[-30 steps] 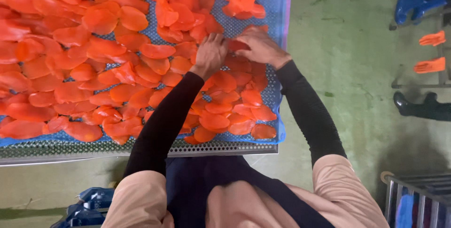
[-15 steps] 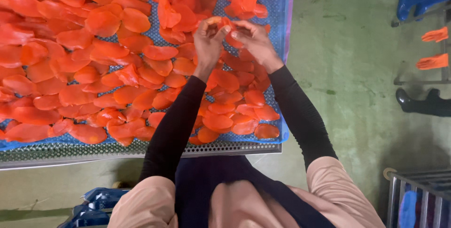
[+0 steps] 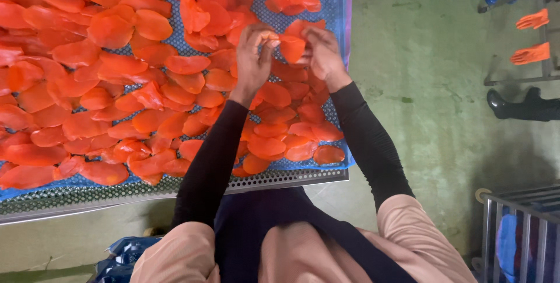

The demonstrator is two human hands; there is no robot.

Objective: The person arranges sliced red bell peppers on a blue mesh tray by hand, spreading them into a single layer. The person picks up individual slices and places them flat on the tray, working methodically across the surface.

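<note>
Both my hands are raised a little above a perforated metal tray lined with blue mesh. Between them they pinch one orange fruit slice. My left hand grips its left edge with thumb and fingers. My right hand holds the right edge. Several flat orange slices lie spread over the mesh, many overlapping. Black sleeves cover both forearms.
A green concrete floor lies right of the tray. Orange gloves hang on a rack at the far right, with a black boot below. A metal cage cart stands at the lower right. Blue plastic shows under the tray.
My hands lifted off the slices on the tray, came together and picked up one slice, which they now hold between them slightly farther up the tray.
</note>
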